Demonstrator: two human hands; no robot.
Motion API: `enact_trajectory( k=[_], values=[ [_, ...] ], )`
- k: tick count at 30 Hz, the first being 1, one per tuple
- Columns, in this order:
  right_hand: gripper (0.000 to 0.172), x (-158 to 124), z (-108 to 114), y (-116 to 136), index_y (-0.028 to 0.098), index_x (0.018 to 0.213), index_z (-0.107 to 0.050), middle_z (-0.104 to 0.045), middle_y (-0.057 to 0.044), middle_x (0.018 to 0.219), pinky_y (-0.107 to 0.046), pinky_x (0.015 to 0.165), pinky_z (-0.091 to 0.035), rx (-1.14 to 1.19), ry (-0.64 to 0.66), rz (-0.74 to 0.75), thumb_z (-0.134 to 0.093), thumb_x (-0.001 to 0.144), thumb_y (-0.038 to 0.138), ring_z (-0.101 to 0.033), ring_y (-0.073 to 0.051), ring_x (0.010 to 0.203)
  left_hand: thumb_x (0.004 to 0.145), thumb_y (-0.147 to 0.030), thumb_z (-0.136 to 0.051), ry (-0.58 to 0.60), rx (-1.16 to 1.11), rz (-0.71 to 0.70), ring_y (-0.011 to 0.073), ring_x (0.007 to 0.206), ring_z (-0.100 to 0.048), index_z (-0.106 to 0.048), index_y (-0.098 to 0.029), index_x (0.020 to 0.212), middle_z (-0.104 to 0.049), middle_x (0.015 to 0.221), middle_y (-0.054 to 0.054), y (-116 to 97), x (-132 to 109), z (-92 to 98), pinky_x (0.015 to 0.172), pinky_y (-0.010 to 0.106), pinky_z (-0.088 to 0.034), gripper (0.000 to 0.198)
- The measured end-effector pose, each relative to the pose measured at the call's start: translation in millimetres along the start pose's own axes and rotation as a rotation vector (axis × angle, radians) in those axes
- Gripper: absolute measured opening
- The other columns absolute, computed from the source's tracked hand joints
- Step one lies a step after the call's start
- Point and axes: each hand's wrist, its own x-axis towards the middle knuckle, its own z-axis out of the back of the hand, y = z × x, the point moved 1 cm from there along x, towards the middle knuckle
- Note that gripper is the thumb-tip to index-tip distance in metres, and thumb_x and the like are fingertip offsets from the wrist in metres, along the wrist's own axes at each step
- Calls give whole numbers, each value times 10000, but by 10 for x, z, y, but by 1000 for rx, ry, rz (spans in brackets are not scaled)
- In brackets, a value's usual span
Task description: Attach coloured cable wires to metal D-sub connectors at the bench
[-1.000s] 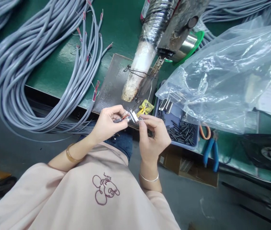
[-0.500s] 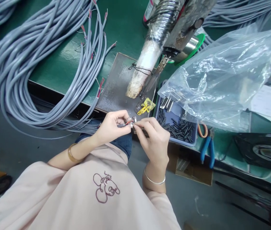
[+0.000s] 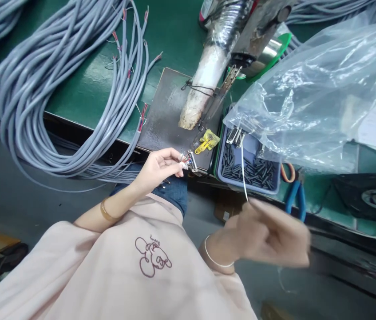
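Note:
My left hand (image 3: 164,166) is closed in a pinch at the front edge of the bench. It grips the end of a cable whose stripped red and other coloured wires (image 3: 186,159) run to a small metal connector (image 3: 192,162). Off to the right, below the blue tray, my right hand (image 3: 267,235) is smeared by motion, so its fingers cannot be made out. A thin white strand (image 3: 243,171) hangs over the tray down to this hand; whether the fingers hold it is unclear.
A blue tray (image 3: 276,184) holds short black pieces and connectors. Nearby are a plastic bag (image 3: 307,89), blue-handled pliers (image 3: 296,198), a yellow clip (image 3: 203,146), a soldering iron (image 3: 216,100) over a dark plate (image 3: 161,111), and coiled grey cables (image 3: 17,98).
My right hand has left the connector and swung right and down, blurring. My left hand stays on the wires. The connector is more exposed, and the white strand has appeared over the tray.

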Motion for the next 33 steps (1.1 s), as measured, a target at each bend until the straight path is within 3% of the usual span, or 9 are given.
enact_trajectory(
  k=[4,9,11,16,20,28,33],
  values=[
    [81,246,-84,77,228,924,-749,-615,38,682,-254,508,-386,80,-130,-33,-681,894,258,-415,-86,497,699,-308,-832,15,25,-31,87,531,-605,-638,-150,789,-654,656,-13,17,-13,-31,533,210,-489,266],
    [83,456,-250,81,216,796,-726,-694,-1,763,-264,587,-479,234,-22,-52,-683,866,217,-614,-129,659,690,-276,-824,68,5,10,45,477,-509,-604,-163,784,-617,639,-43,28,-25,-66,486,181,-435,265],
    [124,455,-286,66,209,742,-698,-673,5,729,-247,556,-446,275,-29,-85,-673,863,212,-602,-122,649,673,-243,-799,85,-29,16,40,466,-496,-591,-170,796,-599,621,-56,28,-25,-63,468,168,-416,253],
    [148,424,-328,0,192,711,-659,-599,27,691,-228,433,-263,369,-28,-199,-676,844,255,-407,-66,496,625,-184,-749,82,-70,24,53,494,-547,-583,-181,824,-613,636,-52,19,-36,-42,484,162,-443,259],
    [162,425,-329,-25,193,717,-676,-614,11,702,-234,467,-327,380,-25,-211,-687,844,292,-460,-86,544,643,-192,-767,95,-75,21,64,511,-574,-585,-182,830,-619,636,-45,11,-42,-38,510,172,-473,261],
    [104,442,-328,-62,190,721,-713,-633,17,694,-220,441,-273,391,-19,-196,-701,816,230,-429,-68,515,679,-184,-821,149,-91,6,76,559,-633,-628,-165,852,-649,662,-31,33,-56,-18,568,175,-532,260],
    [120,417,-334,-41,202,788,-751,-686,0,712,-230,490,-409,326,-125,-187,-689,859,276,-560,-103,565,703,-265,-876,143,-36,-7,104,641,-699,-632,-161,828,-710,746,9,47,-65,14,651,210,-585,294]
  ],
)
